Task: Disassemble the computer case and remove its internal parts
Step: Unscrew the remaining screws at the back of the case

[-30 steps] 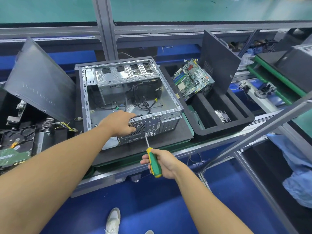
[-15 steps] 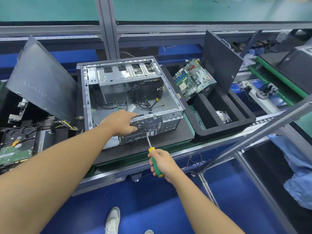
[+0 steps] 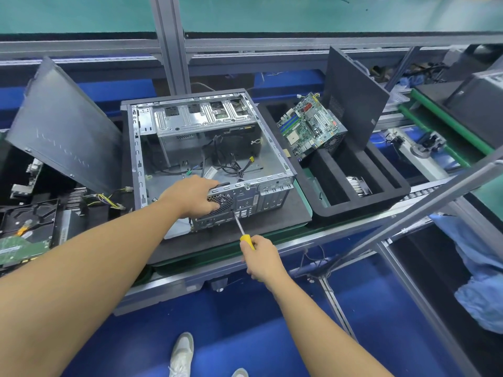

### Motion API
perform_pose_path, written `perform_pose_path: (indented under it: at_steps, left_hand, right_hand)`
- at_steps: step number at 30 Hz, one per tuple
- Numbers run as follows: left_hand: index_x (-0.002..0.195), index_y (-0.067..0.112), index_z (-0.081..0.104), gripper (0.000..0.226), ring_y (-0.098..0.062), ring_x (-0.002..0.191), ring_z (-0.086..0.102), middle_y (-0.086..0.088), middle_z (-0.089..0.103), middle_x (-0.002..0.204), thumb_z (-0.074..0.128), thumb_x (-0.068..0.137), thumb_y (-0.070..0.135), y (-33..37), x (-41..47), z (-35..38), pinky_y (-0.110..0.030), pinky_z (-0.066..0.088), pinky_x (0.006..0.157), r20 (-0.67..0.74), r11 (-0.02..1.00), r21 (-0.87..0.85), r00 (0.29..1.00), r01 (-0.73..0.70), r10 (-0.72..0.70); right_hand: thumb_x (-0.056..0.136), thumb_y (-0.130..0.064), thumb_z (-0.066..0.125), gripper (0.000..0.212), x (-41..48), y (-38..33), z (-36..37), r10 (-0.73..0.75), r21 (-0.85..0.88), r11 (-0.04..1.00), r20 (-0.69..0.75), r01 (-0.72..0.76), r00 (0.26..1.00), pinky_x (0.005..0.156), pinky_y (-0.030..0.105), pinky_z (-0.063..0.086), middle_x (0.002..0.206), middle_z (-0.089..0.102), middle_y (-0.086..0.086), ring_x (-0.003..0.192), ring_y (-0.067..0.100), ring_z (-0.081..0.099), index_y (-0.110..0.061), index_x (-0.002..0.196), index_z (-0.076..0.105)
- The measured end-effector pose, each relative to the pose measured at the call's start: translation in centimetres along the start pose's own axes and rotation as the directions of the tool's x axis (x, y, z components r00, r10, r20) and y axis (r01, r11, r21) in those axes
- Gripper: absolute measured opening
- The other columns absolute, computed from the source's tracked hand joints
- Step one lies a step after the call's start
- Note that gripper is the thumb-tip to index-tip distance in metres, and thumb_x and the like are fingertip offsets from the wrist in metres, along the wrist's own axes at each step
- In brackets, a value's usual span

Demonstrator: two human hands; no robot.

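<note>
An open grey computer case (image 3: 275, 148) lies on its side on a dark mat, loose black cables (image 3: 231, 165) in its bottom. My left hand (image 3: 192, 195) grips the near rear panel over the fan grille (image 3: 221, 201). My right hand (image 3: 261, 258) holds a yellow-and-green screwdriver (image 3: 241, 227), its tip set against the rear panel just right of the grille. A green motherboard (image 3: 307, 126) leans in the black foam tray to the right.
A black foam tray (image 3: 381, 197) holds a heatsink (image 3: 358, 186). One dark side panel (image 3: 62, 131) leans at the left, another (image 3: 351, 96) at the right. A hard drive (image 3: 27, 221) and wired parts lie far left. A diagonal metal bar (image 3: 424, 205) crosses on the right.
My right hand has pushed the screwdriver forward and steeper, bringing its tip onto the rear panel. The left hand has kept its grip on the panel.
</note>
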State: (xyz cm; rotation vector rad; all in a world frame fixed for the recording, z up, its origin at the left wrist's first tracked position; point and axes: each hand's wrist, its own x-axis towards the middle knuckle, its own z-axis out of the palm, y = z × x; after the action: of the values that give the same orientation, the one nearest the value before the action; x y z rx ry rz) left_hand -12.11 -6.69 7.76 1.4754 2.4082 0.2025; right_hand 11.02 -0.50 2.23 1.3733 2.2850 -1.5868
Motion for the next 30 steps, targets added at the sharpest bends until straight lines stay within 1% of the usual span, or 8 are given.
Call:
perform_pose_path:
  at_steps: [3, 7, 16, 20, 23, 26, 28, 30]
  left_hand:
    - [0.142, 0.026, 0.05, 0.056, -0.023, 0.075, 0.049, 0.014, 0.042, 0.065, 0.064, 0.09, 0.045, -0.1, 0.0, 0.0, -0.033, 0.038, 0.065, -0.012, 1.0, -0.001, 1.0, -0.012, 0.012]
    - [0.137, 0.027, 0.054, 0.052, -0.022, 0.077, 0.05, 0.013, 0.048, 0.069, 0.063, 0.09, 0.045, -0.1, 0.0, -0.1, -0.033, 0.038, 0.065, -0.019, 1.0, -0.006, 0.999, -0.031, 0.031]
    - [0.141, 0.026, 0.051, 0.055, -0.022, 0.079, 0.051, 0.012, 0.047, 0.07, 0.064, 0.09, 0.045, -0.1, 0.0, 0.0, -0.032, 0.038, 0.067, -0.023, 1.0, -0.008, 1.0, -0.02, 0.02]
    - [0.137, 0.025, 0.053, 0.052, -0.021, 0.076, 0.052, 0.016, 0.048, 0.069, 0.064, 0.09, 0.044, -0.1, 0.1, 0.1, -0.032, 0.038, 0.065, -0.021, 1.0, -0.019, 1.0, -0.02, 0.019]
    - [0.137, 0.024, 0.053, 0.053, -0.021, 0.076, 0.052, 0.017, 0.046, 0.069, 0.064, 0.09, 0.045, -0.1, 0.1, 0.0, -0.032, 0.038, 0.066, -0.02, 1.0, -0.018, 1.0, -0.011, 0.011]
    - [0.132, 0.025, 0.055, 0.049, -0.022, 0.078, 0.055, 0.013, 0.051, 0.073, 0.064, 0.089, 0.047, -0.1, 0.0, 0.0, -0.032, 0.04, 0.066, -0.013, 1.0, -0.017, 1.0, -0.005, 0.005]
    - [0.131, 0.025, 0.055, 0.048, -0.022, 0.078, 0.055, 0.013, 0.051, 0.073, 0.064, 0.089, 0.047, -0.1, 0.0, 0.1, -0.033, 0.04, 0.065, -0.011, 1.0, -0.021, 1.0, -0.004, 0.004]
    - [0.135, 0.025, 0.053, 0.052, -0.023, 0.079, 0.053, 0.013, 0.047, 0.072, 0.064, 0.089, 0.046, -0.1, 0.0, 0.0, -0.033, 0.039, 0.067, -0.017, 1.0, -0.021, 1.0, -0.004, 0.003]
  right_hand:
    - [0.103, -0.039, 0.046, 0.039, 0.4, 0.0, -0.8, 0.184, 0.487, 0.809, 0.323, -0.329, 0.928, 0.047, 0.025, 0.043, 0.079, 0.07, 0.009, 0.05, 0.017, 0.052, -0.005, 0.104, 0.064]
    - [0.104, -0.035, 0.038, 0.043, 0.9, 0.4, -1.3, 0.127, 0.548, 0.692, 0.549, -0.47, 0.826, 0.056, 0.03, 0.047, 0.087, 0.072, 0.011, 0.058, 0.019, 0.056, -0.003, 0.108, 0.066]
    - [0.106, -0.037, 0.043, 0.035, 0.2, 0.6, 0.5, 0.1, 0.456, 0.871, 0.2, -0.183, 0.975, 0.051, 0.03, 0.05, 0.063, 0.056, 0.0, 0.051, 0.017, 0.052, -0.008, 0.095, 0.058]
    - [0.107, -0.046, 0.032, 0.045, -0.5, -0.2, 0.8, 0.007, -0.028, 1.0, -0.005, -0.007, 1.0, 0.055, 0.032, 0.048, 0.073, 0.058, 0.004, 0.058, 0.02, 0.056, -0.01, 0.091, 0.052]
    - [0.108, -0.045, 0.024, 0.042, -0.7, -0.5, 1.1, -0.096, -0.427, 0.904, -0.124, 0.034, 0.988, 0.06, 0.033, 0.038, 0.086, 0.062, 0.007, 0.071, 0.026, 0.052, -0.013, 0.101, 0.051]
    - [0.109, -0.043, 0.023, 0.041, -0.6, -0.5, 1.4, -0.165, -0.636, 0.772, -0.176, 0.016, 0.971, 0.057, 0.033, 0.038, 0.094, 0.068, 0.008, 0.069, 0.025, 0.051, -0.012, 0.111, 0.049]
    - [0.109, -0.044, 0.024, 0.041, -0.5, -0.5, 1.3, -0.137, -0.584, 0.811, -0.141, 0.029, 0.981, 0.058, 0.034, 0.04, 0.095, 0.067, 0.009, 0.07, 0.025, 0.053, -0.011, 0.11, 0.05]
    - [0.107, -0.043, 0.03, 0.043, 0.0, -0.6, 0.7, -0.024, -0.208, 0.978, -0.014, 0.02, 1.0, 0.057, 0.034, 0.045, 0.087, 0.063, 0.009, 0.064, 0.024, 0.056, -0.007, 0.107, 0.053]
